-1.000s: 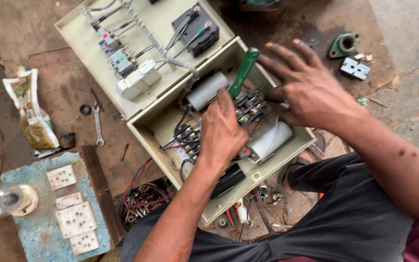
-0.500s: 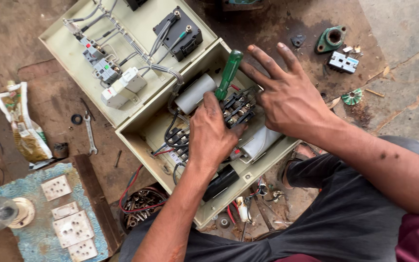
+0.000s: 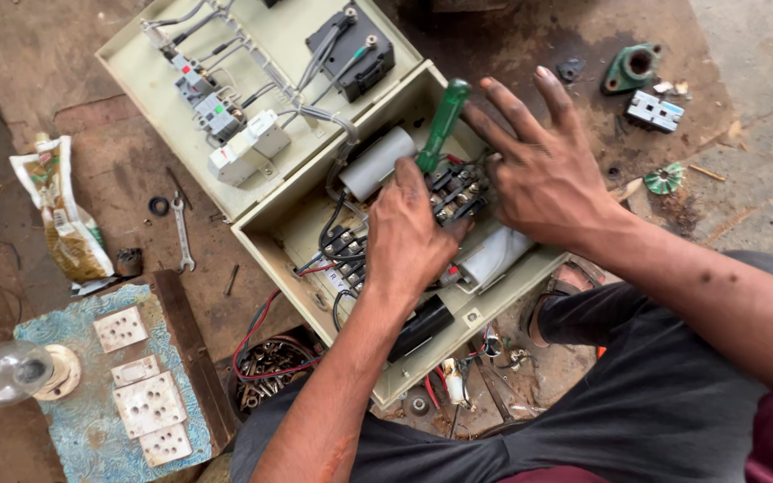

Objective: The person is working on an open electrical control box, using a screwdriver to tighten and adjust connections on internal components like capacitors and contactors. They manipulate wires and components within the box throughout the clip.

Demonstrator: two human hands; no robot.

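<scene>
Dirt floor holds wrench [image 3: 181,233], bulb [image 3: 2,373] beside control box [image 3: 315,228].

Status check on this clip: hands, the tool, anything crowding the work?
Left hand gripping green-handled screwdriver, upright in open control box. Right hand spread on black terminal block. Wires and grey cylinder crowd close.

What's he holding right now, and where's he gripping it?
The left hand holds a green-handled screwdriver low on its handle. The right hand rests spread on the black contactor.
</scene>
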